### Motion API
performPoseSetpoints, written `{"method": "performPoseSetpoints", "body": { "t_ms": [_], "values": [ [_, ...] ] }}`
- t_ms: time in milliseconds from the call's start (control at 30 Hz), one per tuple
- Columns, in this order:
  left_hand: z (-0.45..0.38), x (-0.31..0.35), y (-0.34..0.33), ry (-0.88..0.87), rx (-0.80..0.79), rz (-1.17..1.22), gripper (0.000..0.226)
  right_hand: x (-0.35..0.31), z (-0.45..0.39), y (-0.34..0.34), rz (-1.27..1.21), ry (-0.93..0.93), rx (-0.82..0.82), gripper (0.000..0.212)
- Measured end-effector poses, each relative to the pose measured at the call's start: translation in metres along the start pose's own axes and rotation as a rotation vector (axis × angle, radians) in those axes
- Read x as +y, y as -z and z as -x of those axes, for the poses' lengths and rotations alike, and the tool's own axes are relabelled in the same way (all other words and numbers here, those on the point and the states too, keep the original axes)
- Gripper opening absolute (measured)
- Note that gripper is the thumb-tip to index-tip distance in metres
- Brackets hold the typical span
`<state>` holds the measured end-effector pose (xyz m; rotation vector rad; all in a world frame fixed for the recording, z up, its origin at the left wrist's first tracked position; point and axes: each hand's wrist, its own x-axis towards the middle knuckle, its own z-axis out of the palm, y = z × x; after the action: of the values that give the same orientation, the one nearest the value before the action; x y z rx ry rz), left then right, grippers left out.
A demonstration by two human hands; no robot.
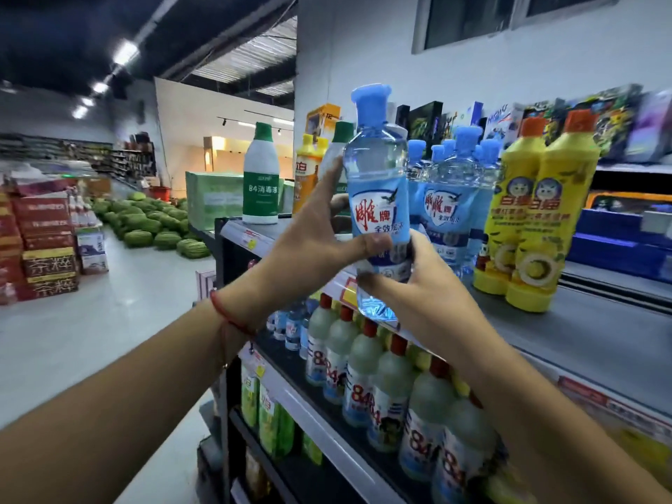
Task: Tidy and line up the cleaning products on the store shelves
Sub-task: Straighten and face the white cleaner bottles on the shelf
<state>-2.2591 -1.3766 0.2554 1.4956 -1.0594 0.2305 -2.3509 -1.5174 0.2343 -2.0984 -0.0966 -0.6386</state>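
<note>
Head view: both hands' fingers [378,245] grip the blue bottle [378,198] between them.

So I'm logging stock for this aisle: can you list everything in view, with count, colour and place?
held bottle: one, clear blue, blue cap, above top shelf edge
blue bottles: a cluster, count unclear, top shelf behind it
yellow bottles: two in front, orange caps, top shelf right
white bottle: one, green cap and label, shelf's left end
84 bottles: a row, pale, red caps, second shelf
green bottles: several, lower shelf
watermelons: a pile, green, floor left
red boxes: stacked, far left
left hand: grips held bottle
right hand: grips its lower part
</note>
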Motion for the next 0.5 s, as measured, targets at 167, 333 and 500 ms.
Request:
{"method": "performPoseSetpoints", "body": {
  "t_ms": [167,333,500],
  "values": [
    [-0.054,-0.029,-0.005,-0.127,-0.027,-0.054,0.116,0.007,-0.046,-0.007,0.111,-0.136,0.17,0.031],
    [-0.092,-0.065,-0.007,-0.215,-0.148,-0.082,0.117,0.017,-0.079,-0.021,0.248,-0.295,0.308,0.04],
    [-0.114,-0.098,0.0,-0.208,-0.27,-0.13,0.114,0.022,-0.098,-0.038,0.469,-0.412,0.329,0.066]
  ]
}}
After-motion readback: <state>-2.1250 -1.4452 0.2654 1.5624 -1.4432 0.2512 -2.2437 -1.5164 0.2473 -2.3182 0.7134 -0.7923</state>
